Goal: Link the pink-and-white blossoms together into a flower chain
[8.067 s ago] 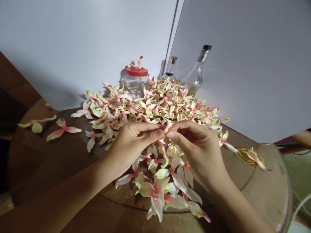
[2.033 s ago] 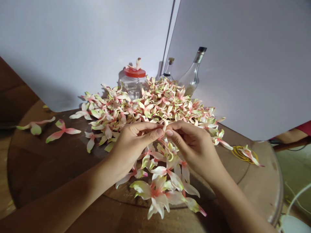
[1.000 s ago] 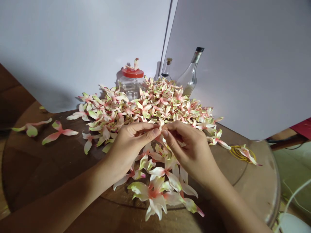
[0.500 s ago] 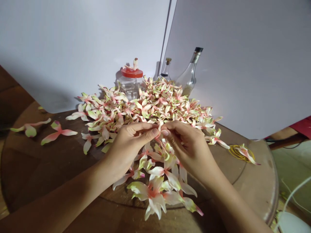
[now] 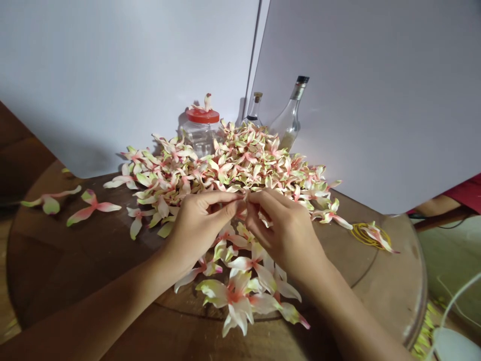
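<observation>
My left hand [image 5: 201, 223] and my right hand [image 5: 285, 228] meet at the fingertips above the table. Both are closed in a pinch on a small pink-and-white flower petal piece [image 5: 245, 195], mostly hidden by the fingers. Just behind them rises a large heap of loose petal pieces [image 5: 248, 163], white with pink centres and greenish tips. Below the hands, between my wrists, lies a group of larger, opened-out flowers [image 5: 236, 296].
On the round brown table [image 5: 93, 265] stand a red-lidded jar [image 5: 201, 138], a small corked bottle [image 5: 255, 108] and a tilted clear bottle [image 5: 289, 120] behind the heap. A yellow coil [image 5: 363, 234] lies right. White panels [image 5: 131, 65] rise behind; a person's arm [image 5: 438, 205] shows far right.
My right fingers have turned inward and closed over the petal piece, so less of it shows. The left hand keeps its pinch. The view has shifted slightly.
</observation>
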Demonstrator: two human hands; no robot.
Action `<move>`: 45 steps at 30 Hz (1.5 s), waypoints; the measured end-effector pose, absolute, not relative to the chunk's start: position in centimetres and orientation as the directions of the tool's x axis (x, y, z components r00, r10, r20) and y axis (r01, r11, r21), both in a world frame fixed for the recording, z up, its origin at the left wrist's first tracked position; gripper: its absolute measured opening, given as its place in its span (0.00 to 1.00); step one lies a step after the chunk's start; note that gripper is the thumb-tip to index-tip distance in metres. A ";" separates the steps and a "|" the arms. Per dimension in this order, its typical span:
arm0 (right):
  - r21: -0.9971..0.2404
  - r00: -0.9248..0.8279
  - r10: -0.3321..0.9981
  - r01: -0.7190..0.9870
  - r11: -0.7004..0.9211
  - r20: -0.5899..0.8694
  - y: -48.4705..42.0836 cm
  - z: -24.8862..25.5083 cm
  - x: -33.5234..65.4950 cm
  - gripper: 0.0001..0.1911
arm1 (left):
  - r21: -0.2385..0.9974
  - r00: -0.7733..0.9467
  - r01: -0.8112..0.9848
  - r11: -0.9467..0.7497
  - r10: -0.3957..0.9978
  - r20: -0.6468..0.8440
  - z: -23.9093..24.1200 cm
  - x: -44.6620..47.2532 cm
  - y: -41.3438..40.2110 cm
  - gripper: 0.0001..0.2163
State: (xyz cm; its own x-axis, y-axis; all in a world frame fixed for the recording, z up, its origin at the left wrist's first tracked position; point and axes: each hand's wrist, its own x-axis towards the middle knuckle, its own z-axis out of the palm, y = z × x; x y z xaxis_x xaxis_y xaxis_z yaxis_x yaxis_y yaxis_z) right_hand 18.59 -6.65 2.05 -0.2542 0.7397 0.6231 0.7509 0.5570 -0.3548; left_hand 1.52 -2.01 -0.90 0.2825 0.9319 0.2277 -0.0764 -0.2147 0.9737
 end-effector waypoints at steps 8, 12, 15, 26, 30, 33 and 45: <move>-0.765 0.209 0.737 0.224 0.604 0.643 -7.1 2.1 18.9 0.06 | 0.889 0.203 -0.455 0.042 0.977 0.058 -0.6 1.7 -0.7 0.05; -0.767 0.580 0.656 -0.081 0.637 0.483 -6.8 3.2 20.3 0.10 | 0.837 0.071 -0.547 -0.006 0.996 0.054 -0.3 0.7 1.1 0.07; -0.777 0.522 0.702 -0.111 0.619 0.485 -6.6 3.7 21.2 0.11 | 0.857 0.056 -0.512 -0.063 0.993 0.106 0.1 0.1 1.3 0.06; -0.715 -0.081 0.822 0.449 0.535 0.564 -7.6 2.0 18.1 0.07 | 0.807 0.127 0.178 -0.562 0.827 0.548 1.6 1.3 -3.8 0.05; -0.751 -0.101 0.838 0.396 0.528 0.536 -7.5 1.9 18.2 0.06 | 0.809 0.144 0.194 -0.555 0.832 0.536 1.3 1.0 -3.7 0.07; -0.743 -0.103 0.834 0.405 0.533 0.543 -7.4 1.9 18.4 0.06 | 0.836 0.144 0.156 -0.526 0.850 0.507 1.4 0.9 -3.7 0.07; -0.662 -0.130 0.764 0.422 0.620 0.632 -7.3 2.1 18.4 0.05 | 0.895 0.173 0.020 -0.447 0.883 0.437 1.6 1.2 -3.8 0.05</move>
